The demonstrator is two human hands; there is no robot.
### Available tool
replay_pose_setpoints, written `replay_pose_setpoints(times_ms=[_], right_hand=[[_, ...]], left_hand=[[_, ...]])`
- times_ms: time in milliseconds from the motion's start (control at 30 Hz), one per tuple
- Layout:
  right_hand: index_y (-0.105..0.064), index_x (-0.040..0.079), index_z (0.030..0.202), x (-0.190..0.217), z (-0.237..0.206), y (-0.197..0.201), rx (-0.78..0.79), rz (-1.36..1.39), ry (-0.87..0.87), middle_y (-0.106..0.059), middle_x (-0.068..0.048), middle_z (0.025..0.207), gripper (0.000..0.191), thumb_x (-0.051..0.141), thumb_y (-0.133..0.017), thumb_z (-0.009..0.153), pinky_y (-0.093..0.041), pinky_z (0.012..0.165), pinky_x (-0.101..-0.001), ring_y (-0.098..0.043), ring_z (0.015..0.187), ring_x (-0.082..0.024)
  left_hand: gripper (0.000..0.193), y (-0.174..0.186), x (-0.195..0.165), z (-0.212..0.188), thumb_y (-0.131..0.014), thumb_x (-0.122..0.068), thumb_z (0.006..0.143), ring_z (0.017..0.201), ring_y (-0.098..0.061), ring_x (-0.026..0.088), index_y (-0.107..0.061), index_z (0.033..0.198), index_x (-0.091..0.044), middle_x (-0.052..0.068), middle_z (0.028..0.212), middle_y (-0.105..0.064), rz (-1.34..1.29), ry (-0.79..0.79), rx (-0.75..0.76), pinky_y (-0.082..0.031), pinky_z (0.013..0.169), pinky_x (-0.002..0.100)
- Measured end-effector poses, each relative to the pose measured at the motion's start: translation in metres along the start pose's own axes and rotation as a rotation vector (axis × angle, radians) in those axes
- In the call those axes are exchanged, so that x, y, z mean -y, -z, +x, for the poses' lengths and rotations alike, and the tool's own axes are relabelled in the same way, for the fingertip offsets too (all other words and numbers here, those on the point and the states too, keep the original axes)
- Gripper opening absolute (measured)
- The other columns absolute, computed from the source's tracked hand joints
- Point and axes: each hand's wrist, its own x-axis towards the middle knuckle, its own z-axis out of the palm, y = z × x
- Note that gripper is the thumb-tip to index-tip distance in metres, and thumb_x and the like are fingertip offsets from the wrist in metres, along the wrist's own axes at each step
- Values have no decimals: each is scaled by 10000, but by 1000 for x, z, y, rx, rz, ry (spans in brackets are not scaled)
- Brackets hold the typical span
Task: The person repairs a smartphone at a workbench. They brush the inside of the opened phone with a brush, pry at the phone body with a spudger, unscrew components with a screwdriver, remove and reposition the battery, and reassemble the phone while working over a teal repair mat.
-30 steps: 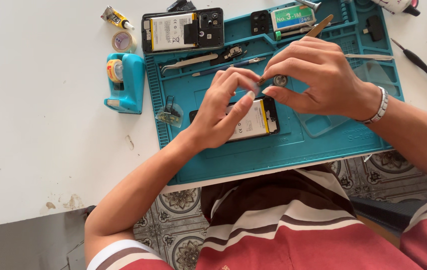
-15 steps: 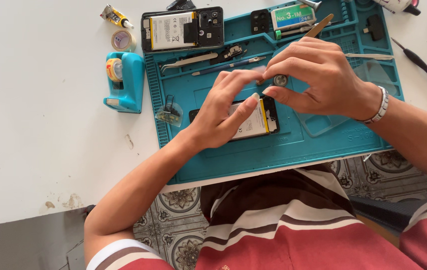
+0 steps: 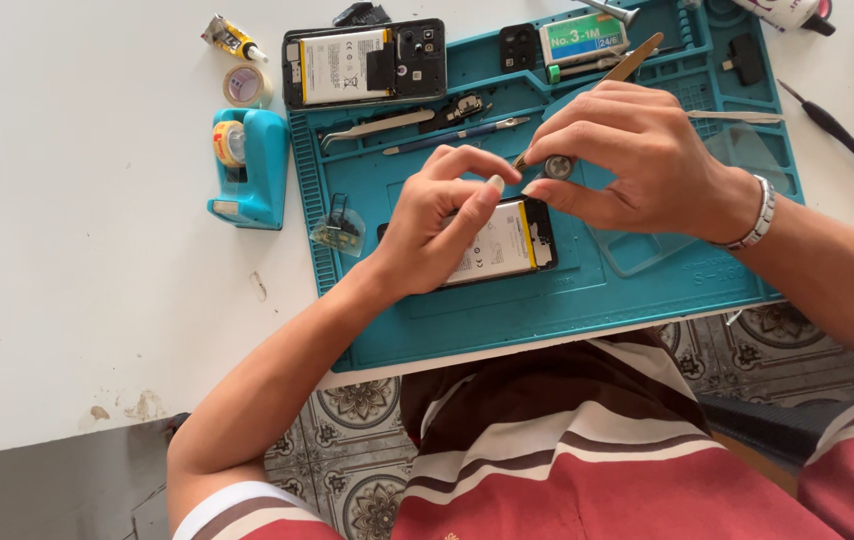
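My right hand [image 3: 647,165] pinches a small grey roll [image 3: 559,166] between thumb and fingers. The same hand also holds a thin brown stick tool [image 3: 637,55] that points up and away. My left hand [image 3: 442,220] hovers just left of the roll, its thumb and forefinger tips close together at the roll's edge. Whether they grip a tape end is too small to tell. Under both hands an opened phone with its battery showing [image 3: 502,245] lies on the teal work mat [image 3: 647,290].
A second opened phone [image 3: 362,65] lies at the mat's top left, with tweezers [image 3: 377,127] and a blue-handled tool [image 3: 457,135] below it. A teal tape dispenser [image 3: 247,165], a tape roll [image 3: 245,85] and a glue tube [image 3: 230,37] sit left of the mat. A screwdriver [image 3: 832,125] lies on the right.
My left thumb and forefinger have shifted slightly at the roll's edge. My right hand and the phone have stayed in place.
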Motion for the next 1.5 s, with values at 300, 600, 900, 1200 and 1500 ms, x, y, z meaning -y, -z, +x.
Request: replay_pose_setpoints(times_ms=[300, 600, 900, 1200, 1500], right_hand=[[-719, 63, 1025, -1, 0, -1, 3, 7, 7, -745, -93, 975, 283, 320, -809, 947, -548, 753, -339, -712, 845, -216], [-746, 46, 1017, 0, -1, 2, 9, -6, -38, -711, -90, 858, 311, 326, -833, 912, -496, 647, -315, -652, 708, -180], [-729, 29, 1048, 1, -2, 3, -44, 50, -81, -710, -76, 847, 281, 277, -818, 951, -531, 663, -286, -668, 728, -177], [-717, 10, 1068, -2, -7, 0, -54, 98, -91, -745, -119, 943, 299, 280, -793, 963, -577, 681, -271, -732, 832, -217], [-705, 13, 1032, -1, -7, 3, -81, 72, -142, -738, -109, 897, 214, 223, -742, 1041, -533, 621, -251, -721, 748, -177]], left_hand=[[316, 0, 2, -2, -566, -150, 1076, 953, -530, 198, -664, 802, -25, 71, 1156, -716, 48, -57, -34, -476, 868, 344], [309, 13, -6, 0, -738, -144, 975, 862, -541, 202, -591, 712, -70, 38, 867, -667, 253, -145, -143, -458, 763, 351], [176, 12, -3, 3, -807, -249, 914, 887, -580, 201, -712, 977, -115, -11, 874, -631, 494, -131, -63, -498, 773, 365], [238, 9, 5, 1, -838, -281, 896, 905, -574, 209, -778, 1077, -140, 10, 954, -647, 538, -100, -82, -521, 775, 364], [115, 8, 10, 2, -815, -260, 927, 948, -595, 199, -783, 955, -153, -1, 1002, -667, 578, -87, -52, -513, 824, 371]])
